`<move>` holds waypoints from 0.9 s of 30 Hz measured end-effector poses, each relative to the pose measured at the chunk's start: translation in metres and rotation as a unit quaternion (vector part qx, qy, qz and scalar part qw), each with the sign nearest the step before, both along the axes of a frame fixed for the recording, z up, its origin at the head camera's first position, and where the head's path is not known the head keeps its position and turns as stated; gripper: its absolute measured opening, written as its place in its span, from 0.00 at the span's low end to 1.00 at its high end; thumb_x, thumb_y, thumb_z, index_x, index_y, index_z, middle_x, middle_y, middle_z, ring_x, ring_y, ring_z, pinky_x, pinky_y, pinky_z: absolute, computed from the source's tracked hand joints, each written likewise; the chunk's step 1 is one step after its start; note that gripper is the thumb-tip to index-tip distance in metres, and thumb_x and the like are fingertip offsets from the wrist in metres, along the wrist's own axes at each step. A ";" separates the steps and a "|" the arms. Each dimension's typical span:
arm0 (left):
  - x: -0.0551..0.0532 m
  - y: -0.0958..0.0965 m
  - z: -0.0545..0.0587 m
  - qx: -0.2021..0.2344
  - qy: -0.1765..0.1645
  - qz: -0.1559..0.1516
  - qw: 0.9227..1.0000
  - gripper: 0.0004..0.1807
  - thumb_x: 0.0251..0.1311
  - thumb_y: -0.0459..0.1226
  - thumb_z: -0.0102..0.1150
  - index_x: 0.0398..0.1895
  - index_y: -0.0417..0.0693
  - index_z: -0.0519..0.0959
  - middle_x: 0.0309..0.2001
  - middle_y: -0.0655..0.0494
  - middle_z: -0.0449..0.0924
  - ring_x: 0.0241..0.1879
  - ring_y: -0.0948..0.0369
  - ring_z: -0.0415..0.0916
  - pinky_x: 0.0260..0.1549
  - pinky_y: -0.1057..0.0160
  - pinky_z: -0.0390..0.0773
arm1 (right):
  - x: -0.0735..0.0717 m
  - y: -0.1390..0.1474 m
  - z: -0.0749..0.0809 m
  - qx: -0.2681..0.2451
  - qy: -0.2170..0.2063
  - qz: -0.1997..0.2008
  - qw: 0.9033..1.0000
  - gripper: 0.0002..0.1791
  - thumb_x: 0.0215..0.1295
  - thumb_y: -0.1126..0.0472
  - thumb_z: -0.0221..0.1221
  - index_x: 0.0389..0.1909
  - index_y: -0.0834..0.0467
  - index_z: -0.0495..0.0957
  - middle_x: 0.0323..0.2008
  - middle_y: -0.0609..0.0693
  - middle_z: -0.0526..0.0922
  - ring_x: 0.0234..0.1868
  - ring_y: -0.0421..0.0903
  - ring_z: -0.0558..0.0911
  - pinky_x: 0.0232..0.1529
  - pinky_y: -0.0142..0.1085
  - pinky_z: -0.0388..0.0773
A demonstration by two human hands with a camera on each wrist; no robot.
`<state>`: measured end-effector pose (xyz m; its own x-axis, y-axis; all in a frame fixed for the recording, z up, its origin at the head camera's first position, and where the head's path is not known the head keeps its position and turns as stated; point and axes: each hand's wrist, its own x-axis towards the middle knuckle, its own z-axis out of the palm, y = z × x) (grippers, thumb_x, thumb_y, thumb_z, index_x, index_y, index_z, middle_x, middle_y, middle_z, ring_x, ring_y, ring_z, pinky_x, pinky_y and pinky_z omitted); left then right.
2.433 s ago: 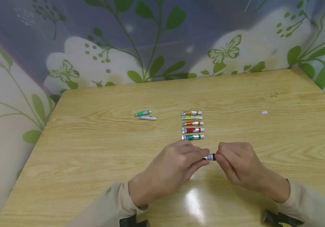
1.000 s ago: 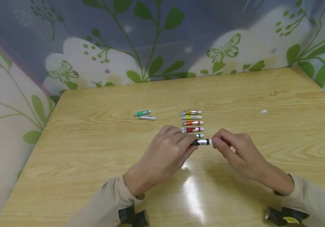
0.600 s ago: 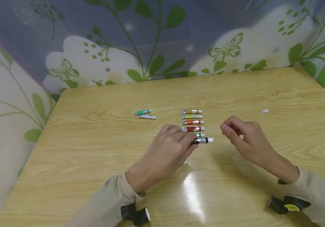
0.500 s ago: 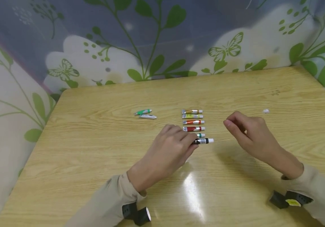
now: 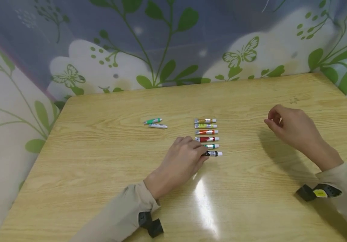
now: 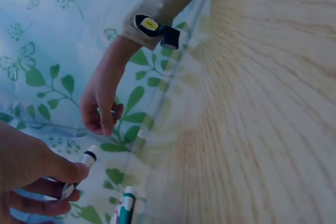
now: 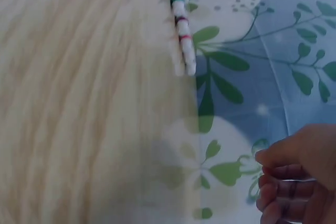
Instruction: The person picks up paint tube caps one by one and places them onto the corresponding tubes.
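Observation:
My left hand (image 5: 181,159) pinches a small black paint tube (image 5: 213,153) with a white cap at its right end. This tube lies at the near end of a column of similar tubes: dark green (image 5: 212,146), dark red (image 5: 206,139), orange (image 5: 206,132), yellow (image 5: 205,126) and ochre (image 5: 205,120). In the left wrist view, thumb and fingers surround the back of the black tube (image 6: 88,160). Off to the right, my right hand (image 5: 294,127) is above the table with loosely curled fingers. Nothing shows between its thumb and fingers in the right wrist view.
Two more tubes, one light green (image 5: 153,121) and one white (image 5: 158,126), lie left of the column. A small white bit (image 6: 142,134) shows near my right hand in the left wrist view. A patterned cloth (image 5: 179,43) hangs behind the wooden table (image 5: 101,161).
Both hands were on the black tube, the right at its cap end. My right hand has let go and moved right and away; my left has brought the tube beside the green one.

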<state>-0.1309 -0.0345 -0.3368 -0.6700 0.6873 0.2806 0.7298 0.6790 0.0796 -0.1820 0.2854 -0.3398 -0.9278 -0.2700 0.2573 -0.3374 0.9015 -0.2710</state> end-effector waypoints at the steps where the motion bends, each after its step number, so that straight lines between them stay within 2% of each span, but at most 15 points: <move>1: -0.001 0.000 -0.002 -0.004 -0.006 0.010 1.000 0.09 0.65 0.42 0.60 0.43 0.50 0.85 0.41 0.58 0.85 0.40 0.60 0.78 0.47 0.58 0.75 | -0.002 0.004 -0.002 0.005 -0.005 -0.010 1.000 0.07 0.64 0.64 0.61 0.35 0.65 0.76 0.23 0.52 0.78 0.19 0.44 0.74 0.17 0.38 0.67; 5: -0.005 0.002 -0.009 -0.014 -0.018 0.047 0.999 0.09 0.63 0.43 0.62 0.41 0.52 0.86 0.40 0.59 0.85 0.39 0.59 0.77 0.44 0.56 0.76 | -0.009 0.020 -0.007 0.033 -0.045 -0.056 0.997 0.10 0.64 0.63 0.59 0.38 0.68 0.77 0.29 0.60 0.80 0.24 0.53 0.77 0.18 0.45 0.71; 11: -0.012 0.007 -0.020 -0.024 -0.045 0.060 0.997 0.09 0.62 0.43 0.63 0.41 0.51 0.86 0.40 0.56 0.81 0.39 0.57 0.75 0.42 0.57 0.75 | -0.016 0.037 -0.011 0.048 -0.098 -0.083 0.991 0.15 0.65 0.62 0.57 0.44 0.71 0.74 0.39 0.68 0.78 0.34 0.63 0.79 0.23 0.54 0.74; 19: -0.015 0.014 -0.022 -0.055 -0.077 0.070 0.993 0.11 0.62 0.44 0.62 0.44 0.52 0.86 0.42 0.56 0.80 0.41 0.57 0.76 0.43 0.57 0.76 | -0.019 0.042 -0.013 0.070 -0.190 -0.094 0.975 0.25 0.69 0.57 0.52 0.58 0.71 0.63 0.55 0.76 0.62 0.46 0.73 0.72 0.33 0.64 0.72; 22: -0.016 0.017 -0.022 -0.064 -0.083 0.075 0.992 0.11 0.62 0.44 0.62 0.44 0.52 0.86 0.41 0.56 0.80 0.41 0.57 0.76 0.43 0.57 0.76 | -0.019 0.043 -0.014 0.070 -0.202 -0.093 0.972 0.26 0.69 0.57 0.52 0.59 0.72 0.62 0.56 0.77 0.61 0.48 0.75 0.70 0.35 0.65 0.71; 27: -0.018 0.020 -0.022 -0.079 -0.093 0.079 0.989 0.12 0.63 0.45 0.62 0.45 0.52 0.85 0.42 0.55 0.80 0.41 0.56 0.78 0.44 0.56 0.76 | -0.020 0.045 -0.015 0.083 -0.199 -0.082 0.973 0.26 0.68 0.60 0.54 0.58 0.76 0.64 0.54 0.78 0.63 0.48 0.75 0.70 0.37 0.65 0.72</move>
